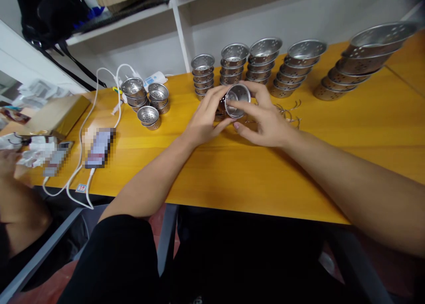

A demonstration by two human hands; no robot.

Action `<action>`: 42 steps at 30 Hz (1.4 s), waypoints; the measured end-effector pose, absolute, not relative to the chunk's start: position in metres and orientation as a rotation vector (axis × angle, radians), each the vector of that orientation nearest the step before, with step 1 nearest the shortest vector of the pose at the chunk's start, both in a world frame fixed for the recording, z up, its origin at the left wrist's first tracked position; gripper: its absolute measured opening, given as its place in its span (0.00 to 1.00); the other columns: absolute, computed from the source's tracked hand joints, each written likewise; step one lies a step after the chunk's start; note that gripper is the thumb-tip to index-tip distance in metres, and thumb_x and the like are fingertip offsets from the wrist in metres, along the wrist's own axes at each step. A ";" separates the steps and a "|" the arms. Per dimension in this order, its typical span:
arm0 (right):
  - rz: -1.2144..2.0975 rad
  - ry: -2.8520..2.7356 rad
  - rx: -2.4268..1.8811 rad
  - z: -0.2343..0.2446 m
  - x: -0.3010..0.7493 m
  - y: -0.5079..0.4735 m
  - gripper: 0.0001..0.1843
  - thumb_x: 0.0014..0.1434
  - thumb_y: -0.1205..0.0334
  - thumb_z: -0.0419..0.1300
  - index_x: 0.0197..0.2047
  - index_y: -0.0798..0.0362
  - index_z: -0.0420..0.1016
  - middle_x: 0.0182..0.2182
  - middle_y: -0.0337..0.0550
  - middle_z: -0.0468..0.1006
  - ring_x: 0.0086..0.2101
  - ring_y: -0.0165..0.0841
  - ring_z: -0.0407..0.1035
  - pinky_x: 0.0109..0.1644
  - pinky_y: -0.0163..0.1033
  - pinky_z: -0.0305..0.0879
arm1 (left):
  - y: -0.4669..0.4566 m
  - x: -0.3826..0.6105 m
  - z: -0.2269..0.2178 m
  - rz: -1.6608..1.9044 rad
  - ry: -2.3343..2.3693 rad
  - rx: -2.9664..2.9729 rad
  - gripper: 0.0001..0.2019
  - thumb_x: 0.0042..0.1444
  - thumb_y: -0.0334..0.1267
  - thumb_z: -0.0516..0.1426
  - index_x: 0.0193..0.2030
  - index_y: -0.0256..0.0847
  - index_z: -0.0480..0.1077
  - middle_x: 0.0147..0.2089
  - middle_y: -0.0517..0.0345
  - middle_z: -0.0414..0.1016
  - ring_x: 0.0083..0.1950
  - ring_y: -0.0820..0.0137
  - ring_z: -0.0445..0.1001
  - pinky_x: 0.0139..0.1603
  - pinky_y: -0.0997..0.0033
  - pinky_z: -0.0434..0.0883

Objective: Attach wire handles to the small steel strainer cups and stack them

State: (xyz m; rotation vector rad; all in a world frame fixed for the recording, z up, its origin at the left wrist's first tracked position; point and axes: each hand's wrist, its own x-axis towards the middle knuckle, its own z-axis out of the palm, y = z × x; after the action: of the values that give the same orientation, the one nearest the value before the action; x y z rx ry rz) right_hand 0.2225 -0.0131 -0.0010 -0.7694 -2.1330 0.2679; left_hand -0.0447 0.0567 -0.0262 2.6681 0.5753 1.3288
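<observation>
Yellow wooden table under a white shelf, stacks of perforated steel cups ranged in rows just beyond the grip. Between both hands, a small perforated cup tipped mouth toward the camera, left hand closed round its side, right hand pinching its rim. Handling step under way, apparently fitting a wire clip from the pile right of the grip; next calls for steady hold and fine alignment.

Shiny metal cup with holes, shiny metal bowls, smooth glossy wood table, white plastic cable
</observation>
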 end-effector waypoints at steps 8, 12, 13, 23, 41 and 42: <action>0.516 -2.065 -0.730 -0.008 0.218 -0.015 0.31 0.74 0.35 0.75 0.75 0.28 0.86 0.87 0.42 0.62 0.88 0.67 0.51 0.93 0.82 0.48 | 0.058 -0.043 -0.027 1.331 0.486 2.633 0.41 0.81 0.69 0.56 0.90 0.56 0.50 0.88 0.43 0.68 0.89 0.46 0.71 0.91 0.29 0.73; 0.621 -1.889 -0.665 -0.015 0.214 -0.012 0.24 0.76 0.30 0.71 0.65 0.31 0.88 0.82 0.46 0.67 0.85 0.64 0.58 0.90 0.79 0.61 | 0.070 -0.043 -0.035 1.341 0.523 2.630 0.42 0.81 0.74 0.51 0.90 0.58 0.48 0.87 0.43 0.67 0.90 0.45 0.70 0.92 0.26 0.69; 0.623 -1.847 -0.656 -0.016 0.212 -0.012 0.23 0.76 0.30 0.71 0.62 0.32 0.89 0.81 0.46 0.68 0.84 0.63 0.60 0.88 0.78 0.64 | 0.072 -0.043 -0.037 1.336 0.540 2.638 0.42 0.81 0.74 0.50 0.90 0.58 0.47 0.86 0.42 0.66 0.90 0.45 0.70 0.92 0.25 0.68; 0.322 -1.853 -0.787 -0.012 0.220 -0.010 0.40 0.73 0.35 0.75 0.81 0.33 0.75 0.79 0.53 0.73 0.80 0.69 0.66 0.85 0.83 0.67 | 0.063 -0.050 -0.027 1.246 0.611 2.688 0.44 0.79 0.76 0.51 0.92 0.60 0.47 0.86 0.42 0.65 0.91 0.41 0.68 0.93 0.23 0.64; 0.315 -2.095 -0.775 0.007 0.224 -0.014 0.23 0.80 0.31 0.65 0.59 0.37 0.90 0.78 0.51 0.78 0.78 0.64 0.72 0.85 0.82 0.69 | 0.049 -0.058 -0.011 1.139 0.569 2.718 0.47 0.77 0.78 0.52 0.93 0.59 0.49 0.85 0.44 0.67 0.90 0.43 0.67 0.93 0.31 0.68; 0.322 -2.086 -0.768 0.007 0.224 -0.014 0.22 0.80 0.31 0.66 0.58 0.37 0.90 0.77 0.51 0.79 0.77 0.64 0.74 0.84 0.81 0.71 | 0.049 -0.058 -0.011 1.138 0.565 2.719 0.47 0.78 0.77 0.52 0.93 0.59 0.50 0.85 0.44 0.68 0.90 0.43 0.68 0.93 0.31 0.69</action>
State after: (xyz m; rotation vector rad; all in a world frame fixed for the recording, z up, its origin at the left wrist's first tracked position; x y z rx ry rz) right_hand 0.2237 -0.0138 0.0070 -0.7678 -2.0859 0.3223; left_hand -0.0578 0.0488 -0.0107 2.7189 0.5650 1.1383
